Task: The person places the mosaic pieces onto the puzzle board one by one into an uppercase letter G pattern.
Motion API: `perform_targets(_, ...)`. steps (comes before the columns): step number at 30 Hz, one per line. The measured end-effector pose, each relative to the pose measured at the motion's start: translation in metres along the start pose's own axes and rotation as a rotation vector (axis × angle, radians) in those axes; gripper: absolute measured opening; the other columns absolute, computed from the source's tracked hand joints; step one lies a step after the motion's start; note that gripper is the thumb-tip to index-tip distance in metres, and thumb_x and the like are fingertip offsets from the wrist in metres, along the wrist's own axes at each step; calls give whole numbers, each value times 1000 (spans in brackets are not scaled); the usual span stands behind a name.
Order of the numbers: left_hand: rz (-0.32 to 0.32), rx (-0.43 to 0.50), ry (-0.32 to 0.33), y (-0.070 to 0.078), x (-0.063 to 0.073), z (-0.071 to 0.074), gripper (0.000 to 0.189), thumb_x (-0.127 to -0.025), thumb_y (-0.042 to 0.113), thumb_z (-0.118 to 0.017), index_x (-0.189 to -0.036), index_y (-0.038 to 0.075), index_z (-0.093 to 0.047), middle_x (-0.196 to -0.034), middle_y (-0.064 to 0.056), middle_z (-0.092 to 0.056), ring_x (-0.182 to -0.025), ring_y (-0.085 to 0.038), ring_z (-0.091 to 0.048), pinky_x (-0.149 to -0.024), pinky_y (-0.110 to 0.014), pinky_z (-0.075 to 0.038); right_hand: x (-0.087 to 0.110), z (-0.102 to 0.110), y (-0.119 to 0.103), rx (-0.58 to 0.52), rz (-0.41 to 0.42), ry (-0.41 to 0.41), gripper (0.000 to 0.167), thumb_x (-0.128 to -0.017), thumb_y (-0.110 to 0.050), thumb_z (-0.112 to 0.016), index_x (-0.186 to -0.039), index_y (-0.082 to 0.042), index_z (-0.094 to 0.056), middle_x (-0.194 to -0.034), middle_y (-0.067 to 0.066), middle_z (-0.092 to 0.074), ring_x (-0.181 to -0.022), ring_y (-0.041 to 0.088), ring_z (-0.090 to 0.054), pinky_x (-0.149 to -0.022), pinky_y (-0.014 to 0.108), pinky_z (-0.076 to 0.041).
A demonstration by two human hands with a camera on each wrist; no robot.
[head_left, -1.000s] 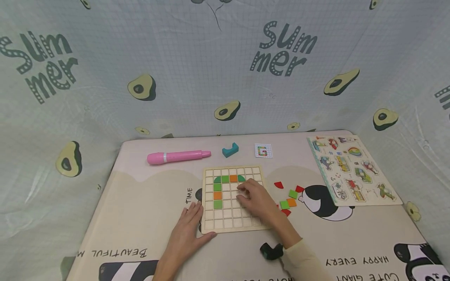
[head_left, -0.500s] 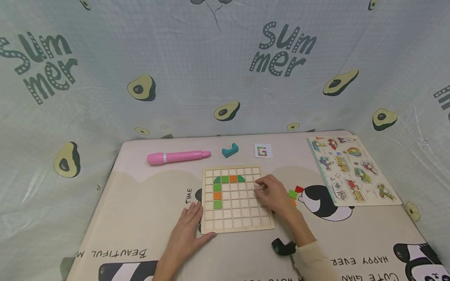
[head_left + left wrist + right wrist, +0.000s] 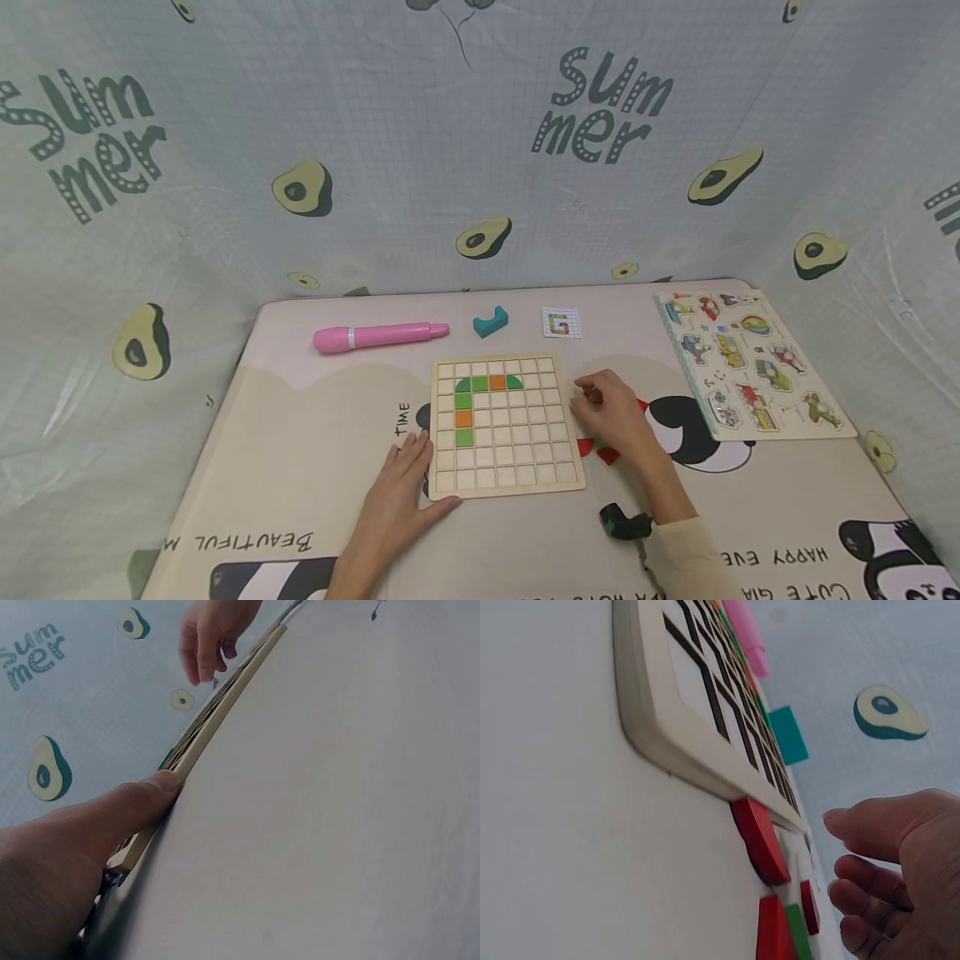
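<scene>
A wooden grid board lies flat, with green and orange squares and rounded green pieces forming a corner shape in its upper left cells. My left hand rests at the board's lower left corner, its thumb along the front edge and fingers against the left side. Just right of the board, my right hand hovers over the loose pieces. Its fingers are loosely bent and nothing shows between thumb and fingertips. Under it are a red piece touching the board's edge, another red piece and a green piece.
Behind the board lie a pink pen-shaped stick, a teal notched block and a small pattern card. A picture puzzle board is at the far right. A black curved object with a cord sits by the right forearm.
My right hand has moved off the board to the right, above the loose pieces, covering several of them. The black object shifted right along with the forearm. My left hand stays put.
</scene>
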State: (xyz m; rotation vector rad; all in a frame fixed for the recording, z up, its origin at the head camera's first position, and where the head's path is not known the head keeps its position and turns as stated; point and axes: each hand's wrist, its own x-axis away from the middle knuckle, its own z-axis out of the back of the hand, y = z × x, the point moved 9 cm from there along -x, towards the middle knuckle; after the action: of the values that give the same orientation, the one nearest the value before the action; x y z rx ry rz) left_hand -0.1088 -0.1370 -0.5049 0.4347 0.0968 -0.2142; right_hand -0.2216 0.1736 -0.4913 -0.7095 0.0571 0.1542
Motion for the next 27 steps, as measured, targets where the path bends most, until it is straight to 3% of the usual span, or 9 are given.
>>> perform_targets(10, -4, 3, 13, 0, 1, 1, 91, -76, 57, -79, -141, -2, -54, -152, -17, -50, -145, -31, -44, -126, -42, -29, -2, 7, 16, 59, -33, -14, 34, -91, -20, -72, -120, -3, -68, -111, 12, -60, -92, 22, -56, -81, 36, -58)
perform_targets(17, -38, -19, 61, 3, 2, 4, 90, -74, 56, -80, -138, -3, -57, -148, -18, -54, -142, -32, -48, -122, -46, -34, -3, 5, 23, 85, -49, -49, 30, -92, -17, -71, -118, -1, -69, -107, 13, -59, -90, 22, -55, -79, 34, -57)
perform_targets(27, -7, 7, 17, 0, 1, 2, 92, -76, 57, -79, -142, -2, -54, -152, -17, -50, -146, -31, -42, -127, -42, -27, -7, 2, 27, 93, -93, -125, 25, -95, -12, -67, -118, -2, -66, -110, 14, -58, -92, 24, -54, -86, 41, -58)
